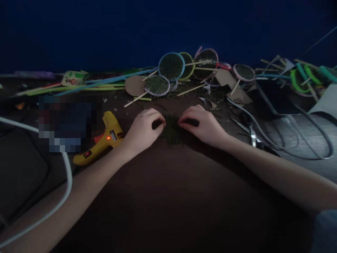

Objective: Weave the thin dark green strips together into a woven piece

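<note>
A small woven patch of dark green strips (173, 130) lies on the dark tabletop (168, 196) between my hands. My left hand (147, 128) is pinched at the patch's left edge, thumb and fingertips together. On the opposite side my right hand (202, 124) pinches at the right edge in the same way. The strips are dark and blurred, so their ends at my fingertips are hard to make out. Beside my left wrist lies a yellow glue gun (112, 131) with a small red light on.
Round framed pieces on sticks, such as a blue-rimmed one (171, 66), line the back with scraps and long strips. Scissors (252, 135), a phone (277, 98) and looped cables lie right. A white cable (68, 172) crosses my left forearm.
</note>
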A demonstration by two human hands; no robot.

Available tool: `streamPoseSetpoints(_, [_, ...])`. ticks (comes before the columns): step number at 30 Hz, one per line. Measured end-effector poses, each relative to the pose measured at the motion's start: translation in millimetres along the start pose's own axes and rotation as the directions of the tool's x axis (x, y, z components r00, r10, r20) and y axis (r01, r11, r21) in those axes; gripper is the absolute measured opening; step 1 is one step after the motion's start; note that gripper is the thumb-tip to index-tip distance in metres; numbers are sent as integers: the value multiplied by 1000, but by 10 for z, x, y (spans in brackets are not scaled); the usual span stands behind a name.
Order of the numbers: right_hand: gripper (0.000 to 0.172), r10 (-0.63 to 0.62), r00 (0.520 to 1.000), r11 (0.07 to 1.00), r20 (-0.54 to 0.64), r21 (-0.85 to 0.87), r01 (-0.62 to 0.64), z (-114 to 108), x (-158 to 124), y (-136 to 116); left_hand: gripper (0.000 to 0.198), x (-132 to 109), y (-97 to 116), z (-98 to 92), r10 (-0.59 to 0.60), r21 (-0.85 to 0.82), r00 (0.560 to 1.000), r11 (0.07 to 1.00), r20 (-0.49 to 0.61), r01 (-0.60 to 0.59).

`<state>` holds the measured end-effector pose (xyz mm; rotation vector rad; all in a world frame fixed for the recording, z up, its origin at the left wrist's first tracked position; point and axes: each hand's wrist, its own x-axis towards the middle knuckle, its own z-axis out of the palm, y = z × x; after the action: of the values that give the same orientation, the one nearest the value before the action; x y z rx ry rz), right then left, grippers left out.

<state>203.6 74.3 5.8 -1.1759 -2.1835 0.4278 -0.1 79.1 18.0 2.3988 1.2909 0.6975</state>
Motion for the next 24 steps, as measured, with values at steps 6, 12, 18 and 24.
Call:
streamPoseSetpoints(6, [14, -84, 989, 957, 118, -267, 114, -48, 36, -57, 9, 7, 49, -65, 43, 222, 991, 972, 123, -70])
streamPoseSetpoints(12, [23, -192, 967, 867, 166, -433, 247, -48, 21, -107, 16, -67, 100, -43, 140, 419, 979, 888, 150, -191])
streamPoseSetpoints(18, [26, -210, 956, 839, 206, -465, 284, -56, 34, -115, 13, -73, 120, -43, 129, 424, 980, 888, 150, -181])
streamPoseSetpoints(24, [27, -218, 945, 821, 245, -477, 313, -62, 51, -154, 9, -73, 92, -27, 125, 379, 983, 910, 132, -167])
